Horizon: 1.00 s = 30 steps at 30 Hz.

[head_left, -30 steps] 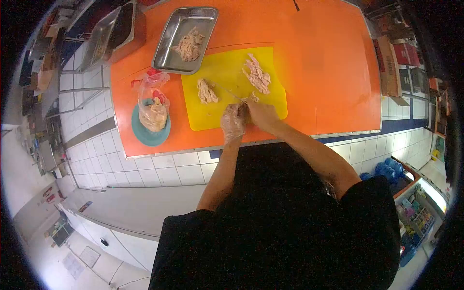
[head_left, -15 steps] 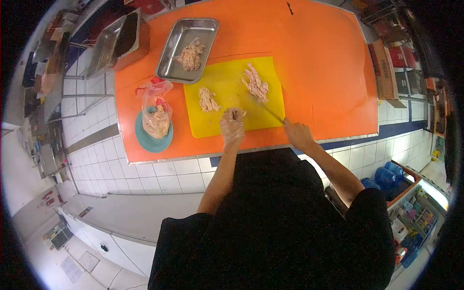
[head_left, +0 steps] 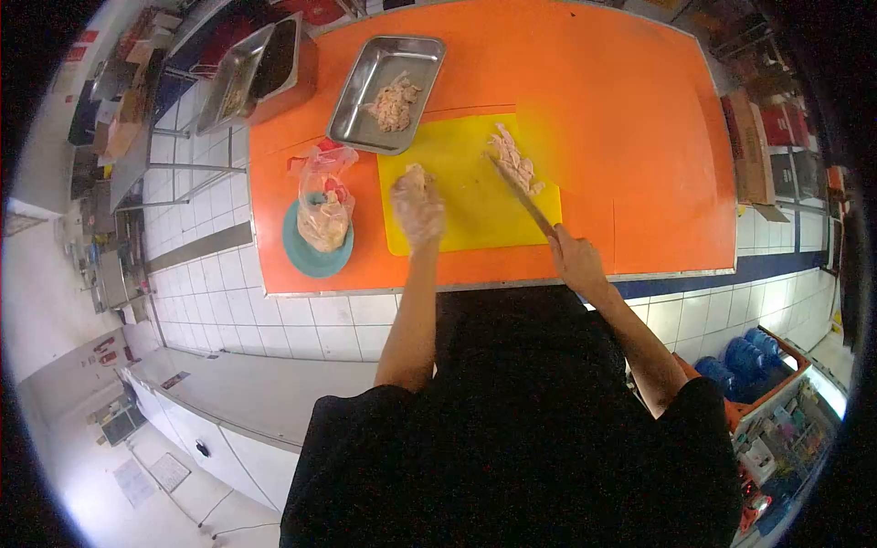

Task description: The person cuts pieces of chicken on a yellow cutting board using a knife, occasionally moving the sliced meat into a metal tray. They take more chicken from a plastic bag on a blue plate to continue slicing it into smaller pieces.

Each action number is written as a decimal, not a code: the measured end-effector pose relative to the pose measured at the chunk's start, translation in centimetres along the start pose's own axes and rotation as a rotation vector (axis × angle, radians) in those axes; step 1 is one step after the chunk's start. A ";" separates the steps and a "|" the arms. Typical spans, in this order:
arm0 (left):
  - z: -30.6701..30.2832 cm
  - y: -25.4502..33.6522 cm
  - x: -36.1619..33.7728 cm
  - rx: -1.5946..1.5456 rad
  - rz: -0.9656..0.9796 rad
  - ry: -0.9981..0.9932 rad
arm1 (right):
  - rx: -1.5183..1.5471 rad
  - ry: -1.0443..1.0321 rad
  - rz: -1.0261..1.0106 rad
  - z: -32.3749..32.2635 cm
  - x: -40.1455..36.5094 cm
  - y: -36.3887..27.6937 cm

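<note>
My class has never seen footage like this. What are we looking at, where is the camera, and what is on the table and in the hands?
No machine: a person's head-worn camera looks down at their two hands. On the orange table lies a yellow cutting board with a pile of raw meat. The right hand grips a knife, blade pointing toward that pile. The gloved left hand covers a second piece of meat; whether it grips is unclear. Beyond are a metal tray holding meat scraps and a teal plate bearing a plastic bag.

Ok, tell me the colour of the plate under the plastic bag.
Teal. The head view shows the plate beneath the bag.
</note>
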State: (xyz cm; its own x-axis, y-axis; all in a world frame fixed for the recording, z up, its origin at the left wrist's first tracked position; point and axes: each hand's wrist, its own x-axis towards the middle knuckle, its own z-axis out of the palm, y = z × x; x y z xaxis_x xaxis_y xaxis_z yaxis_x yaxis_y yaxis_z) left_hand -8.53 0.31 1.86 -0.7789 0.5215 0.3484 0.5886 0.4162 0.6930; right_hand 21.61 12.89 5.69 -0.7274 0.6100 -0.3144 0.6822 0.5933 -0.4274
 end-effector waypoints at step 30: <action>-7.8 0.2 6.3 -0.325 -0.444 -0.412 | 0.005 -0.075 -0.010 0.6 0.1 -0.1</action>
State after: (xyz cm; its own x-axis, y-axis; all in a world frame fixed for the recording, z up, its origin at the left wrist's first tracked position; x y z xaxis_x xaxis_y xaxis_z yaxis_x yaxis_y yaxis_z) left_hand -15.03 -2.12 9.14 -0.7476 0.6206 -0.2366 0.0874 0.4450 0.8912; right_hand 21.44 12.55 5.16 -0.7375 0.5630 -0.3729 0.6750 0.5962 -0.4346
